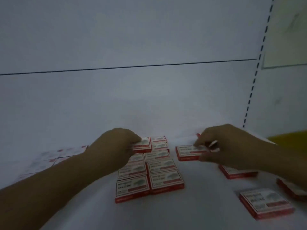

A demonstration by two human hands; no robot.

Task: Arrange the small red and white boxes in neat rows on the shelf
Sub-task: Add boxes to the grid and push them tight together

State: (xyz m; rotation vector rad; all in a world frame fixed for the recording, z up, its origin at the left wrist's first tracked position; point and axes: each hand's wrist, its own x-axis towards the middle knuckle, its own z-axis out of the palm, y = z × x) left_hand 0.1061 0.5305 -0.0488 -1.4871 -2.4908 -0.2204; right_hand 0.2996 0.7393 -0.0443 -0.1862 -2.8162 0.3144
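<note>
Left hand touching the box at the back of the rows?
Touching. Head view: left hand fingers lie on the back box, no gap visible.

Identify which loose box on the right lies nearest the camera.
The box at the lower right, lying alone and skewed on the shelf. The other loose boxes sit farther back by the right hand, apart from the tidy two-column block.

small red and white boxes [150,170] lie flat in two tidy touching columns at centre. one separate box [187,152] sits toward 3 o'clock, three loose boxes [265,205] scattered toward 4 o'clock.
</note>
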